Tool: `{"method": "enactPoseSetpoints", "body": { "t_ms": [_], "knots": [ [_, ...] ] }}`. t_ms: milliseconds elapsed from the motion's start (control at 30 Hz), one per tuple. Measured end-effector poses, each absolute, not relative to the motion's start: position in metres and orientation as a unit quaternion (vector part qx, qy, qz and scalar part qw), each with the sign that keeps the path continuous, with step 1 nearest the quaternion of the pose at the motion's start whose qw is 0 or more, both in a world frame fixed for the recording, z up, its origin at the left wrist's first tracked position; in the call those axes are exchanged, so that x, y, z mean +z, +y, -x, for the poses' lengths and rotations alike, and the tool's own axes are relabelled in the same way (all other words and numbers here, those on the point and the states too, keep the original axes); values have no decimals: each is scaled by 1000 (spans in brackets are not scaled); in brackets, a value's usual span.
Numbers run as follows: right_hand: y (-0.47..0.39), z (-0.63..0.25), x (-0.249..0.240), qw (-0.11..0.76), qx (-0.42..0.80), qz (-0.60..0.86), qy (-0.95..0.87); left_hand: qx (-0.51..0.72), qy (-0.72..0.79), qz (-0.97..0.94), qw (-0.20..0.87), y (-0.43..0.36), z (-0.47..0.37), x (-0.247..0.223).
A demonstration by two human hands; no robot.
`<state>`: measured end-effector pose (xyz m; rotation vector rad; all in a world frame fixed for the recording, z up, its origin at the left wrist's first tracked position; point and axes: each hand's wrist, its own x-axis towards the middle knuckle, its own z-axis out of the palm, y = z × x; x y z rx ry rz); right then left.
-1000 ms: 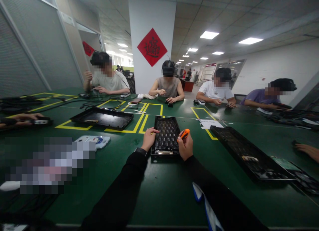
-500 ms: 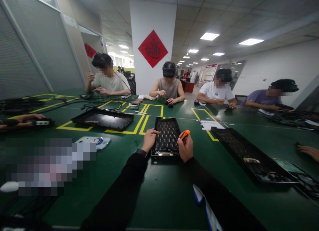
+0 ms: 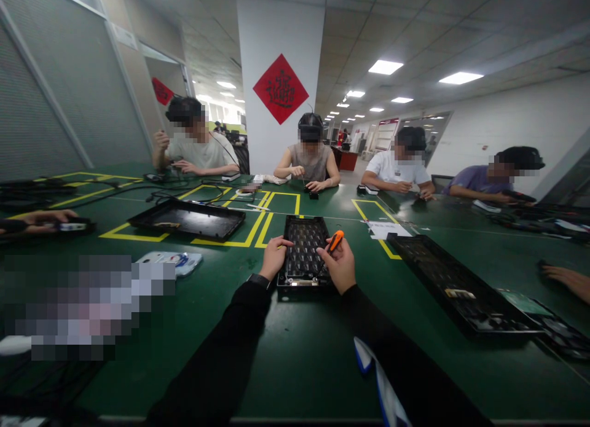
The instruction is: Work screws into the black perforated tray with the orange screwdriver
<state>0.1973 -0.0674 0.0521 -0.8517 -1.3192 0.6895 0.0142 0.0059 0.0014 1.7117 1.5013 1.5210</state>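
In front of me a narrow black plastic casing (image 3: pixel 305 255) lies on the green table, with rows of small shiny parts inside and a pale metallic strip at its near end. My left hand (image 3: pixel 275 257) grips its left rim, the fingers reaching over the edge. An orange-handled screwdriver (image 3: pixel 337 240) is held in my right hand (image 3: pixel 340 264) over the right side of the casing. The handle leans, and the dark shaft seems to run down toward the casing's near right part. Its tip is too small to make out.
A longer black casing (image 3: pixel 461 292) lies to the right, and a wide black cover (image 3: pixel 193 219) to the left. A clear phone case (image 3: pixel 187 263) sits nearer on the left. Paper (image 3: pixel 388 229) lies beyond. Several people work around the table (image 3: pixel 295 365); co-workers' hands show at both sides.
My right hand has shifted slightly left and turned, bringing the screwdriver's handle to a different lean over the casing. My left hand keeps its place on the rim. The whole view has moved a little.
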Motion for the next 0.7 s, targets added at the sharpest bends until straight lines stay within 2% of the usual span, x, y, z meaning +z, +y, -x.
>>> {"method": "enactPoseSetpoints", "body": {
  "t_ms": [267,700],
  "knots": [
    [-66,-201,52,619,354,372,-594,549,534,-614,192,9,-14,-3],
    [-70,-199,59,625,385,353,-581,571,545,-585,186,-7,-14,8]
  ]
}}
